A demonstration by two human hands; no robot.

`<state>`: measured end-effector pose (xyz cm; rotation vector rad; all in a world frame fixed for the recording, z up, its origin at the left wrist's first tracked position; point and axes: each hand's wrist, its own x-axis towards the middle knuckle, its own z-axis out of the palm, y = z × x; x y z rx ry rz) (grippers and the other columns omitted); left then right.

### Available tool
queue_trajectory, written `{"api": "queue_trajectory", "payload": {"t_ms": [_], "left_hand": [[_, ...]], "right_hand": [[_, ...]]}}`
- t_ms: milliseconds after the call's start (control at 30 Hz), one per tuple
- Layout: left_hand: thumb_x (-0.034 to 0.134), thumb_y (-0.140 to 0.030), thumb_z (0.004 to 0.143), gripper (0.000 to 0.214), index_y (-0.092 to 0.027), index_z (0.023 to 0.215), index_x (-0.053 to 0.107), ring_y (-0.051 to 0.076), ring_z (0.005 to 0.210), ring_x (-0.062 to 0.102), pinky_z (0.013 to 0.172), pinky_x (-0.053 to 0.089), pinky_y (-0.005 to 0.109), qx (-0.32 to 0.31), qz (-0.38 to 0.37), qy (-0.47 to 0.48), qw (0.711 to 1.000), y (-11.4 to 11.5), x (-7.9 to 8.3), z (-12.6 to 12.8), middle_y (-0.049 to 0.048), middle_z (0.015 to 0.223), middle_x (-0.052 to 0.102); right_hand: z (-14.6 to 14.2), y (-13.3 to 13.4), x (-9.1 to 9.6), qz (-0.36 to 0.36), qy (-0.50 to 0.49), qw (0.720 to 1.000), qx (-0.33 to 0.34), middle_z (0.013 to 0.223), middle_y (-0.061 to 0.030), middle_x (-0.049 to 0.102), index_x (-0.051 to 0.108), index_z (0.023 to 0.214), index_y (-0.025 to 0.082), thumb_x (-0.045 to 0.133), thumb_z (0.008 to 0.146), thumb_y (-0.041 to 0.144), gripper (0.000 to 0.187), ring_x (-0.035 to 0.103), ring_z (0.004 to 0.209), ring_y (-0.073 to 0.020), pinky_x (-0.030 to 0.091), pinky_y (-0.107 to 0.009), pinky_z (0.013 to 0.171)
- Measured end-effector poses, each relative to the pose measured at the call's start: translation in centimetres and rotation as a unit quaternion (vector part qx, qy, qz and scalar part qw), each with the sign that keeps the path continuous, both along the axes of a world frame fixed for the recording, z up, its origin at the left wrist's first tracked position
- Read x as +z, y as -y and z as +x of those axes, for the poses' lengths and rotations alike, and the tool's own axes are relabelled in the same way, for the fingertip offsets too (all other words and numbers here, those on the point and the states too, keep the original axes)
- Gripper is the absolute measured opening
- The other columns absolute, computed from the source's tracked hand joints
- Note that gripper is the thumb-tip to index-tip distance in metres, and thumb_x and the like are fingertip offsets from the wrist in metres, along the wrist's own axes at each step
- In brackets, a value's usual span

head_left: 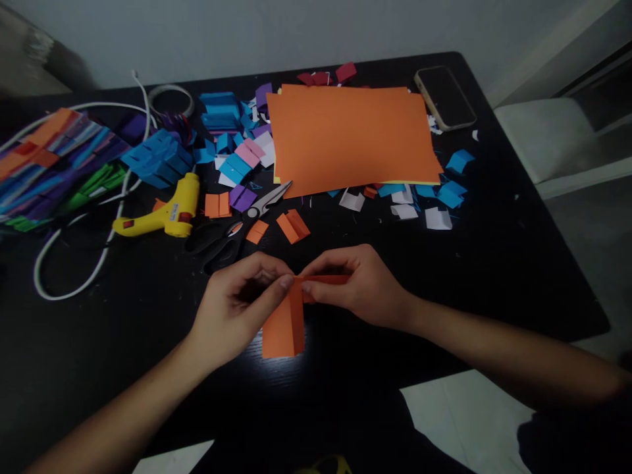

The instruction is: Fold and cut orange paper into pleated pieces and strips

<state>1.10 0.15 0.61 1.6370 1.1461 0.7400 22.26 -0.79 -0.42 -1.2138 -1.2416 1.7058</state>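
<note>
My left hand [241, 299] pinches the top edge of a creased orange paper strip [281, 329] between thumb and fingers. Facing it, my right hand [363, 284] is closed on another part of orange paper at the same top edge, which stretches sideways under its fingers. Whether this is one folded piece or two, I cannot tell. The lower part of the strip hangs down over the black table, with a vertical crease. Just beyond my hands lie scissors [254, 214] with black handles and a folded orange paper piece [293, 226].
A stack of orange sheets [350, 138] lies at the back, with folded paper pieces around it. To the left are a yellow glue gun [180, 207], a white cable [44, 263], a tape roll [172, 99] and bundled coloured paper [54, 164]. A phone [445, 97] rests at the back right.
</note>
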Motion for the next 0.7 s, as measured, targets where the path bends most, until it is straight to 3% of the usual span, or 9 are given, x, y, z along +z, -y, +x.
{"api": "queue_trajectory", "payload": {"t_ms": [500,700], "left_hand": [[0.07,-0.025,0.094,0.007,-0.02,0.089,0.073,0.011,0.063,0.064,0.057,0.051,0.021,0.003,-0.008,0.005,1.0,0.28,-0.32,0.14,-0.0007,0.075,0.071],[0.068,-0.025,0.095,0.009,-0.02,0.089,0.073,0.012,0.066,0.063,0.06,0.049,0.023,-0.025,0.042,-0.032,0.998,0.07,-0.36,-0.04,-0.0003,0.076,0.069]], "right_hand": [[-0.1,0.05,0.02,0.014,0.047,0.999,-0.01,0.082,-0.0016,0.08,0.083,0.087,0.019,0.088,0.076,0.028,0.015,0.074,0.078,-0.0174,0.059,-0.029,0.073],[-0.2,0.11,-0.23,0.001,0.036,0.999,-0.008,0.08,-0.0015,0.079,0.082,0.085,0.018,0.089,0.075,0.027,0.015,0.074,0.076,-0.0164,0.058,-0.027,0.072]]}}
